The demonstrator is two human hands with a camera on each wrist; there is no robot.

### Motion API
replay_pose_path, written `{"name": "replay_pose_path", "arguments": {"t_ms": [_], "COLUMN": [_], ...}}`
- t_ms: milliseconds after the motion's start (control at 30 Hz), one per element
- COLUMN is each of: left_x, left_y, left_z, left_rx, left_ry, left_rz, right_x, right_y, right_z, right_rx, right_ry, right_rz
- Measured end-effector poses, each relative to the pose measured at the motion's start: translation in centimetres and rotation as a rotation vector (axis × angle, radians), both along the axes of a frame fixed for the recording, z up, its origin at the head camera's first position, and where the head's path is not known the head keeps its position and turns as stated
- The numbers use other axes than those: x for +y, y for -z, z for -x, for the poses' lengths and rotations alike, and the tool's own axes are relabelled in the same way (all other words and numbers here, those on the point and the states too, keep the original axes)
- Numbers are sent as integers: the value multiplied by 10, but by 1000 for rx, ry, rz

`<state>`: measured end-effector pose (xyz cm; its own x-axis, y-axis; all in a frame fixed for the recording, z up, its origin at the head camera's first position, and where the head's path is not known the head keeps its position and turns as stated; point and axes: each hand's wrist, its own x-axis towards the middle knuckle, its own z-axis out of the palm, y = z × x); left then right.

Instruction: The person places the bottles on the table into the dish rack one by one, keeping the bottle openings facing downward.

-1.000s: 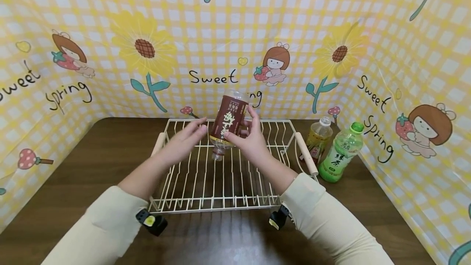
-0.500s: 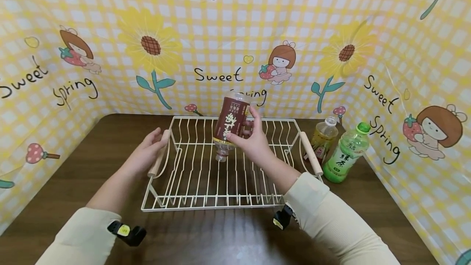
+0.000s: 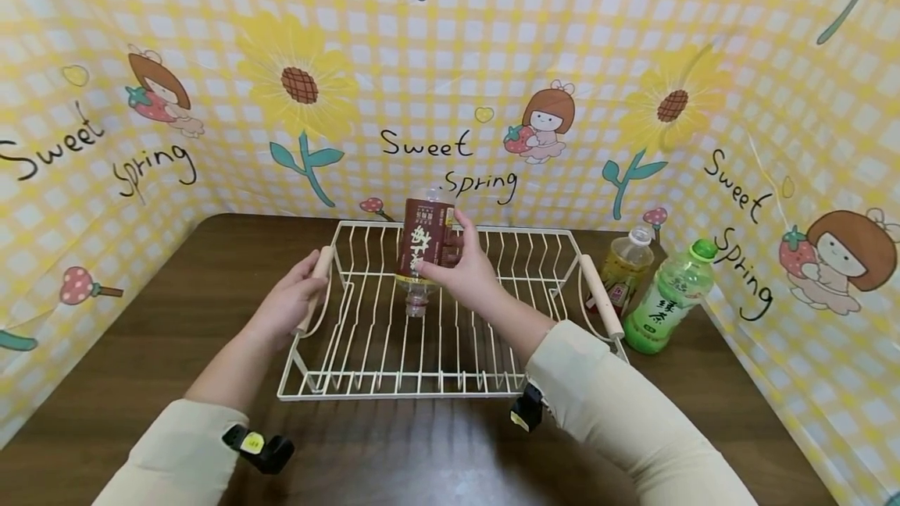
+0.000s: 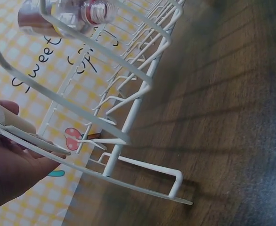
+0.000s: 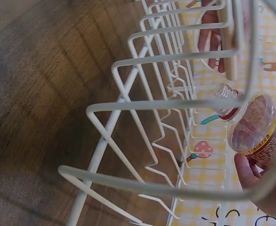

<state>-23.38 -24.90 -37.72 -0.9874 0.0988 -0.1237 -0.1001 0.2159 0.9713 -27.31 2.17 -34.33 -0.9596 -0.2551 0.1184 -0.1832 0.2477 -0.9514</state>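
Gripping a red-labelled bottle (image 3: 424, 239), the right hand (image 3: 464, 268) has its thumb on the front of the label and its fingers clamped round the far side. The bottle is upended, neck down and slightly tilted, over the left half of a white wire rack (image 3: 401, 396); its threaded neck shows no cap. Contact between neck and wires could not be confirmed. The fingers of the left hand (image 3: 290, 295) are curled round the rack's left wooden handle (image 3: 325, 262); its right wooden handle (image 3: 602, 297) is unheld. In the inspector's judgement, the step in hand is holding the inverted bottle at the rack while steadying the frame. Recommended: pressure on the label firm enough to prevent slipping yet light enough not to dent what looks like thin plastic; the neck lined up with a gap between wires rather than resting on one; the left hand bracing without lifting or dragging the rack. A sideways knock of the neck against a wire is the likeliest fault. Beside the right handle, an amber bottle (image 3: 622, 268) and a green bottle (image 3: 668, 299) stand on the brown surface (image 3: 126, 381), backed by a checked cloth (image 3: 422, 61).
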Motion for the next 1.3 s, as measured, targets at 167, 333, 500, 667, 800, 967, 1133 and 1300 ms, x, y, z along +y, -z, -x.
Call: {"name": "replay_pose_path", "arguments": {"t_ms": [167,333,500,667,800,967,1133,1300], "left_x": [1,3,3,4,3,4,4,4], "left_y": [1,3,2,1,2,2,0,-2], "left_z": [0,0,0,0,-1,-2,-2,-3], "left_rx": [9,16,21,23,24,33,35,33], "left_ry": [-12,-22,-31,-20,-19,-26,-28,-24], "left_rz": [-5,-16,-9,-15,-19,-36,-47,-20], "right_x": [-9,-17,-24,-29,-33,-35,-36,-38], "right_y": [6,12,17,21,24,25,27,29], "right_z": [4,8,7,8,9,8,9,10], "right_rx": [-39,-66,-91,-92,-84,-84,-78,-74], "right_ry": [-38,-16,-22,-19,-18,-10,-3,-8], "right_rz": [3,9,-1,13,9,-22,-25,-46]}}
